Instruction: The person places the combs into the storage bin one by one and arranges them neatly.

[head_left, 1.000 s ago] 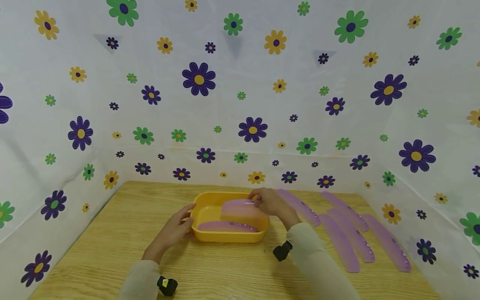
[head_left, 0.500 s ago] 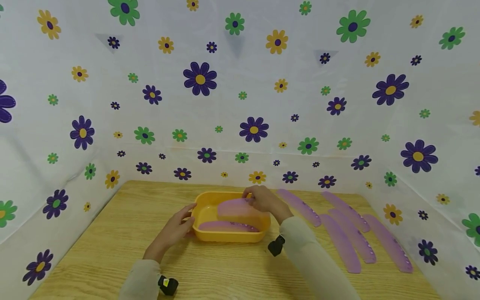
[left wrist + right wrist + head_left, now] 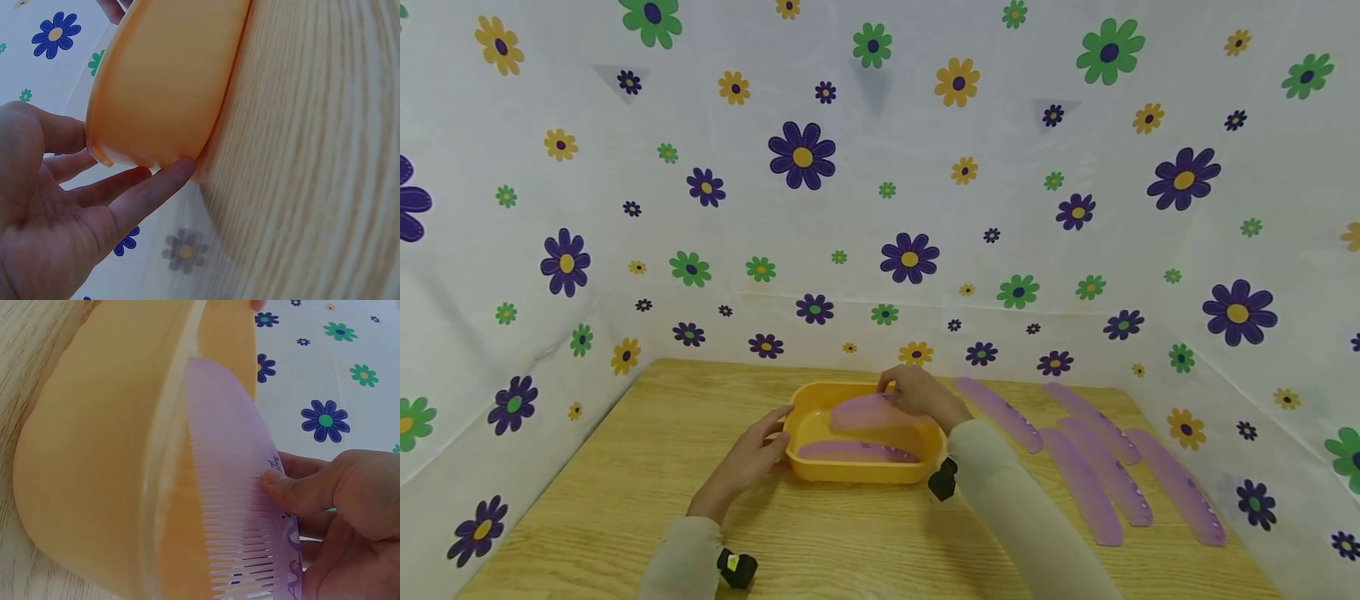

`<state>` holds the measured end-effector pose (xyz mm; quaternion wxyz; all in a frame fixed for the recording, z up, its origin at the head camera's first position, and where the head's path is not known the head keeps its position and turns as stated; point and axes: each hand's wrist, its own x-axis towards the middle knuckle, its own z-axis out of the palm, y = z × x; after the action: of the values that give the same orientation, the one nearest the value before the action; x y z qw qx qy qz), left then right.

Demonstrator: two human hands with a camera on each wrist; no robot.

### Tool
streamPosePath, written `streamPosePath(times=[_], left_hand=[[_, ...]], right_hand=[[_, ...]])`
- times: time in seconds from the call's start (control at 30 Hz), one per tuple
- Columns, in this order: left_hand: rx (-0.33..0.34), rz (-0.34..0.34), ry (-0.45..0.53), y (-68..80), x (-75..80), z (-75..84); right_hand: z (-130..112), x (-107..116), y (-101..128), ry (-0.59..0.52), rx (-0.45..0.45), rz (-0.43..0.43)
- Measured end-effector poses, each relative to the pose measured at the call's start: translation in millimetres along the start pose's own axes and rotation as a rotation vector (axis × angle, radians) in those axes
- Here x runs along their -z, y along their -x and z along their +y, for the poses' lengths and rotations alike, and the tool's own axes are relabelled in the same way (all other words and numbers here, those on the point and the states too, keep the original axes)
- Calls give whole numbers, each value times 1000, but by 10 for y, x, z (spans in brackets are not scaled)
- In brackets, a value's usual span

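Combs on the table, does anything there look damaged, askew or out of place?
No breakage or spill shows. The combs right of the yellow tub just lie untidily, slanted and unevenly spaced; three are crowded so closely that they seem to touch or overlap.

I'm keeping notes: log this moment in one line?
right hand: pinches purple comb at yellow tub; left hand: touches tub; another comb: inside

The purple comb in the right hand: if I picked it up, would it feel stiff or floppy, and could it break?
The comb is probably stiff, as it shows no sag, pinched by the right hand. It looks thin, so likely light. Its slim teeth might snap if bent.
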<state>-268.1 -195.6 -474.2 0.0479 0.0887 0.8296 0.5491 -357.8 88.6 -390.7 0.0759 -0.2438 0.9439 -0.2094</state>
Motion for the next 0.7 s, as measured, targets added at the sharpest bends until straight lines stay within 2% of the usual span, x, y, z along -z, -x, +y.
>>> streamPosePath(times=[0.4,0.7], left_hand=[[9,-1,-2,-6,2,0],[0,-6,5,3,15,10]], right_hand=[[-19,-16,-151,4,-48,-58],[-49,-36,-221,27,-52,-87]])
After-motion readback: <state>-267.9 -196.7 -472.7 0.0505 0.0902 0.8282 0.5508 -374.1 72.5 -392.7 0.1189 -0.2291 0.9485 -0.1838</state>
